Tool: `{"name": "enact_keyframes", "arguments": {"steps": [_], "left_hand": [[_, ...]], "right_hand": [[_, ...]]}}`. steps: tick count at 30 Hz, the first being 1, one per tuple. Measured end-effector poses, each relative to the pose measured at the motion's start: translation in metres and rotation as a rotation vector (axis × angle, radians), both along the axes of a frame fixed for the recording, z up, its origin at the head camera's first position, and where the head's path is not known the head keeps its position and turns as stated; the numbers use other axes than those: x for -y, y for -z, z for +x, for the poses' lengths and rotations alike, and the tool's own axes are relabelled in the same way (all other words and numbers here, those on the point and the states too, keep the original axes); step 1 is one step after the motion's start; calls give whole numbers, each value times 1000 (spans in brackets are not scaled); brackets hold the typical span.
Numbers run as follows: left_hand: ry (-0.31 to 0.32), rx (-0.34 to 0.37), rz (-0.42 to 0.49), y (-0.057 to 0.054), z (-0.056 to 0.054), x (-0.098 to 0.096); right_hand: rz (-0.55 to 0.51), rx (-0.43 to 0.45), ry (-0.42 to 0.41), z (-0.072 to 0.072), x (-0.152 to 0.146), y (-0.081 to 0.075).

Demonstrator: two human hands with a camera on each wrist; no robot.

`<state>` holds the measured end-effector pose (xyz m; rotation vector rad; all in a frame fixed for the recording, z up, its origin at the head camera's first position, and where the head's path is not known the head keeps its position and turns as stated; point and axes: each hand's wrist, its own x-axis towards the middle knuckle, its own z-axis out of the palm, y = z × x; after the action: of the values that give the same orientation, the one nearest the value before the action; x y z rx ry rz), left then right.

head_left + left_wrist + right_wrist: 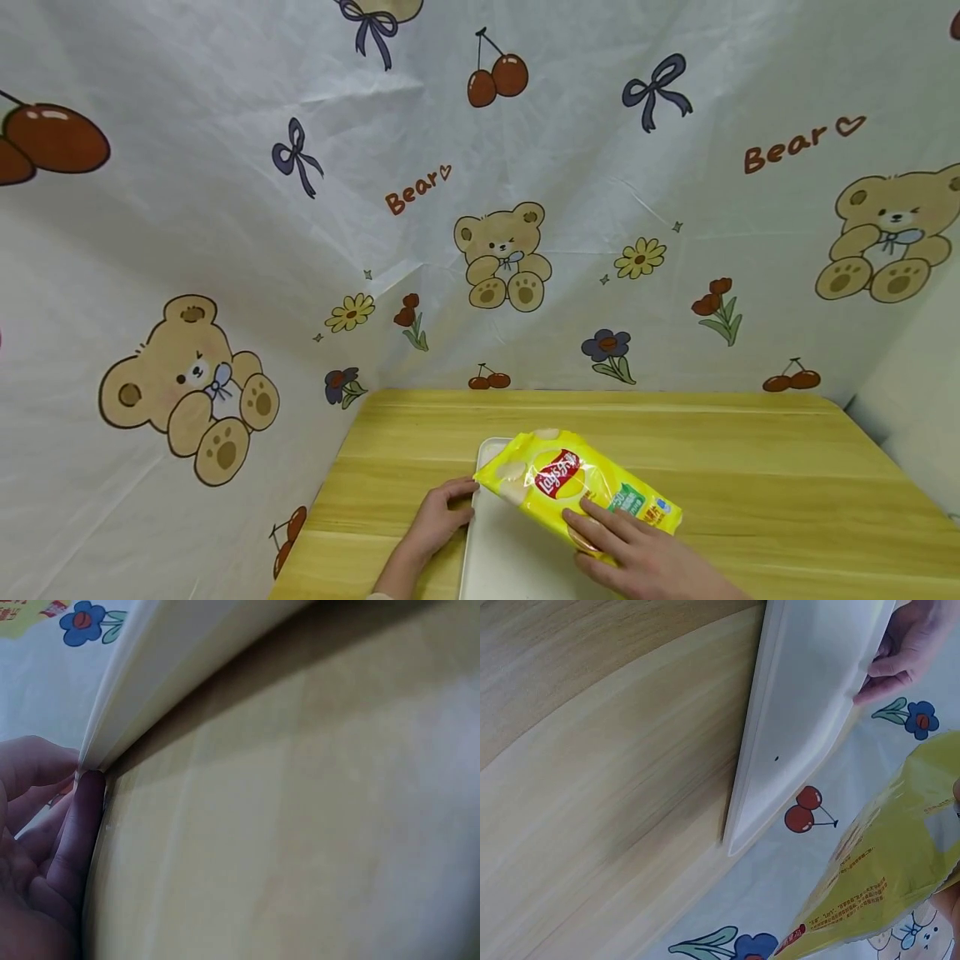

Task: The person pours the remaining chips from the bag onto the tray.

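Observation:
In the head view, a yellow bag of Lay's potato chips (551, 483) slants above a white tray (506, 554). My right hand (641, 557) grips the bag by its near side, with fingers spread across the printed front. The back of the bag (877, 855), with small red print, faces the right wrist camera. At the tray's left rim, my left hand (438, 518) pinches the edge between thumb and fingers. From the left wrist, the tray's side wall (176, 664) is seen close up, with the left hand (49, 847) at its rim. The bag hides the tray's far right part.
Under the tray lies a wood-grain table (787, 492). A white sheet printed with bears, cherries and flowers (570, 183) hangs behind the table and along its left side. One small dark speck (776, 758) shows on the tray's inside.

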<state>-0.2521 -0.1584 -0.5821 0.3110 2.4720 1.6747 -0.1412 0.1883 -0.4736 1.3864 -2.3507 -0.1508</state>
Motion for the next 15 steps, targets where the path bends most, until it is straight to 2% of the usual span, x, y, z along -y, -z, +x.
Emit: {"name": "enact_keyframes", "arguments": {"steps": [7, 15], "left_hand": [[-12, 0, -19, 2, -1, -1], [-15, -3, 10, 1, -1, -1]], "right_hand": [[-22, 3, -4, 1, 1, 4], [-21, 29, 1, 2, 3, 4]]}}
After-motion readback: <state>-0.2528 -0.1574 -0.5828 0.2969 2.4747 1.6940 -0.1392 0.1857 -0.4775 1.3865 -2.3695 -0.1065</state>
